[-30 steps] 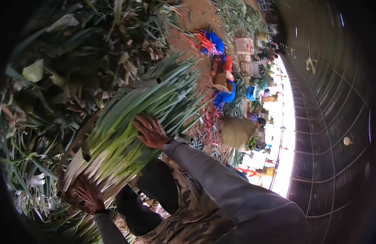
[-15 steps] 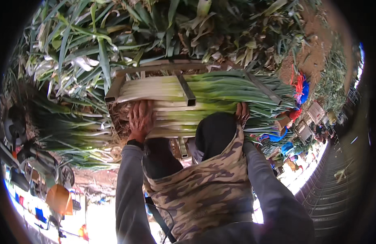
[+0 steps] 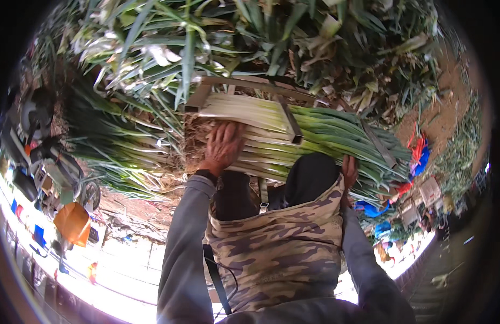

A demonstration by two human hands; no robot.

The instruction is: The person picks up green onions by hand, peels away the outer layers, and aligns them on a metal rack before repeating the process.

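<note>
Because the leeks [image 3: 314, 129] lie massed lengthwise in the frame [image 3: 289, 121] beside the knees [image 3: 312, 175], they will likely handle as a weighty, shifting load, firm and slick at the white stems, floppy and easily creased at the leaves, best held at both ends. The left hand [image 3: 224, 144] rests on the stems near the roots, fingers extended, close together; the right hand [image 3: 349, 171] is at the leafy part, half-hidden, its grip unclear. Beyond lie loose leaves [image 3: 293, 32]; no writing is legible.

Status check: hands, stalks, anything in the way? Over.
Left hand on stalks, white end. Right hand at leaf side beside right knee, partly hidden. Stalks in frame; bars partly block view.
</note>
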